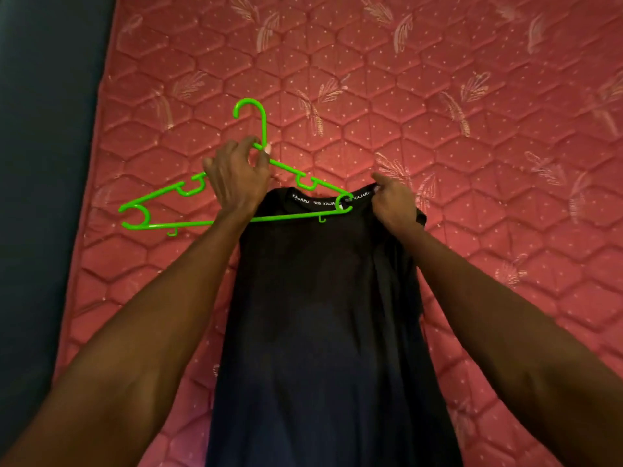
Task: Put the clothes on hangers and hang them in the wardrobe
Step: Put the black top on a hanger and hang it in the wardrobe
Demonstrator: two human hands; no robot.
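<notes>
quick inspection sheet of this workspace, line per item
surface: pink quilted mattress with a leaf print
job's things: black shirt lies flat, collar away from the person; green hanger has its right end inside the collar, the rest outside
clutter: nothing seen
grippers: left hand grips the hanger below its hook; right hand pinches the collar's right side
cables: nothing seen
surroundings: dark strip along the mattress's left edge; wardrobe not in view

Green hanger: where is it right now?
Head view, left of centre on the pink mattress: green hanger held by the left hand, right tip at the black shirt's collar.
</notes>
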